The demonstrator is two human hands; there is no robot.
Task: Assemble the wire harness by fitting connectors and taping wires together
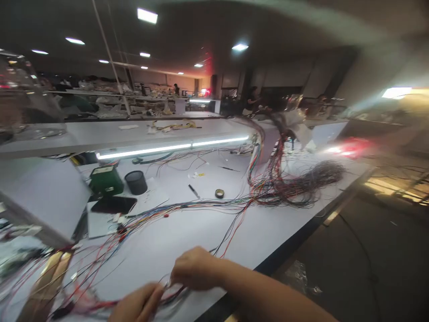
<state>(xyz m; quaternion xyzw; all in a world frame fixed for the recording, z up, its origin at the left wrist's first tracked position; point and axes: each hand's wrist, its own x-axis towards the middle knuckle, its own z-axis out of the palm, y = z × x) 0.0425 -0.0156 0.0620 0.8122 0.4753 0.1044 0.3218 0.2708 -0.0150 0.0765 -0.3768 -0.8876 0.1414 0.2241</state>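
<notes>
My left hand point(139, 305) is at the bottom edge, its thumb and fingers pinched together on a thin wire. Close beside it, my right hand point(194, 269) is closed, with its fingertips on the same thin strand, blurred between the two hands. A bundle of red and black wires point(102, 305) passes under my hands, partly hidden by them. Black and red wires point(231, 230) lead from behind my right hand up to a long harness of coloured wires point(187, 204) lying across the white table point(187, 237).
A large wire heap point(301, 183) covers the table's right part. Further back are a roll of tape point(219, 193), a black pen point(193, 191), a dark cup point(136, 182), a green box point(106, 180) and a phone point(114, 205). A lit tube point(174, 147) runs under the shelf.
</notes>
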